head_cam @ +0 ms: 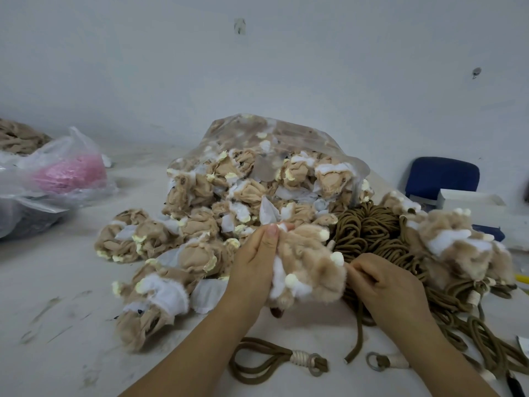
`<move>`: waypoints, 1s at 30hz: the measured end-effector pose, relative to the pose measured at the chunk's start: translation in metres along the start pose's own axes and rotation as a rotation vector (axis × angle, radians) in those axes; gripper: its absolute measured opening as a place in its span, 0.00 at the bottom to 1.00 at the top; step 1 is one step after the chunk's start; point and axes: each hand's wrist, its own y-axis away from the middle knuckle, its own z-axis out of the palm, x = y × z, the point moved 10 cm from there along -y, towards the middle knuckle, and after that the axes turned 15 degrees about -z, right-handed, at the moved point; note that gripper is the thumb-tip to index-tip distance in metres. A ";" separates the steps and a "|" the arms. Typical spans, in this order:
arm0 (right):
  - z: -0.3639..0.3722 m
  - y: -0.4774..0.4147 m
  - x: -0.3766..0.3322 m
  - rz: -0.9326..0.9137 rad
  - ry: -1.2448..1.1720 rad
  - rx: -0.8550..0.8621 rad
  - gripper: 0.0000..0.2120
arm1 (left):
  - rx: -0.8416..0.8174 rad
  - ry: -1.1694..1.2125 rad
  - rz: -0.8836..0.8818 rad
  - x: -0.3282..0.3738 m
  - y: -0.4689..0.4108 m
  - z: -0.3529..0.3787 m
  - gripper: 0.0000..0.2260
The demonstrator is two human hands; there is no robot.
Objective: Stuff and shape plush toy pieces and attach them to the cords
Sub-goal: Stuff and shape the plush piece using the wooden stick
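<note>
The work item, a tan, fluffy plush toy piece (312, 270) with white patches and cream pom-poms, is held just above the pale grey table (71, 325), directly in front of the operator and between both hands. The left hand (254, 265) lies with fingers pressed together along the left side of the piece and grips its white upper edge, which steadies the body for shaping. The right hand (392, 285) has its fingers curled and pinches the right edge of the piece; whether a cord is also in the pinch cannot be told. The heap of olive-brown braided cords (369, 233) lies touching the piece on its right, which appears to keep attachment stock close to the pinching hand. One loose brown cord with a wrapped end and metal ring (286, 362) lies near the forearms, likely staged for use. The large clear plastic bag (355, 167) behind spills unprocessed tan fabric shells (183, 233) toward the left hand for easy pick-up. Fluffy finished pieces (455, 242) sit on the right, apart from the raw stock. No brand, label or legible writing is visible.
</note>
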 end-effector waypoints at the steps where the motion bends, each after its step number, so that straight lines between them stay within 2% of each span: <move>1: -0.001 0.000 0.000 -0.008 0.015 -0.002 0.25 | 0.026 -0.020 -0.007 -0.001 -0.001 -0.003 0.15; 5: -0.003 -0.003 -0.006 -0.086 0.081 -0.028 0.27 | 0.049 -0.088 -0.038 -0.003 -0.003 -0.005 0.14; 8: 0.001 0.000 -0.003 -0.016 0.015 -0.025 0.28 | 0.038 -0.087 -0.038 -0.002 -0.002 -0.003 0.16; 10: 0.014 0.003 0.001 0.089 -0.095 -0.062 0.20 | 0.022 -0.088 -0.031 -0.003 0.002 0.005 0.19; 12: 0.027 0.006 0.003 0.166 -0.189 -0.110 0.09 | -0.009 -0.086 -0.033 -0.006 0.006 0.014 0.16; 16: 0.033 0.008 0.001 0.190 -0.302 -0.097 0.17 | -0.050 -0.119 -0.030 -0.004 0.008 0.020 0.15; 18: 0.034 0.008 -0.003 0.164 -0.345 -0.048 0.26 | -0.058 -0.125 -0.030 -0.002 0.008 0.020 0.15; 20: 0.034 0.007 -0.009 0.144 -0.369 -0.010 0.30 | -0.054 -0.135 -0.024 -0.002 0.008 0.020 0.14; 22: 0.044 0.011 -0.002 0.218 -0.430 0.015 0.33 | -0.046 -0.148 -0.025 -0.001 0.008 0.021 0.13; 26: 0.075 0.024 0.017 0.441 -0.597 -0.021 0.27 | -0.005 -0.153 0.030 0.006 0.009 0.018 0.13; 28: 0.079 0.023 0.013 0.445 -0.635 -0.060 0.29 | 0.016 -0.147 0.061 0.007 0.009 0.014 0.14; 30: 0.072 0.021 0.010 0.389 -0.566 -0.068 0.29 | 0.034 -0.118 0.067 0.005 0.008 0.009 0.14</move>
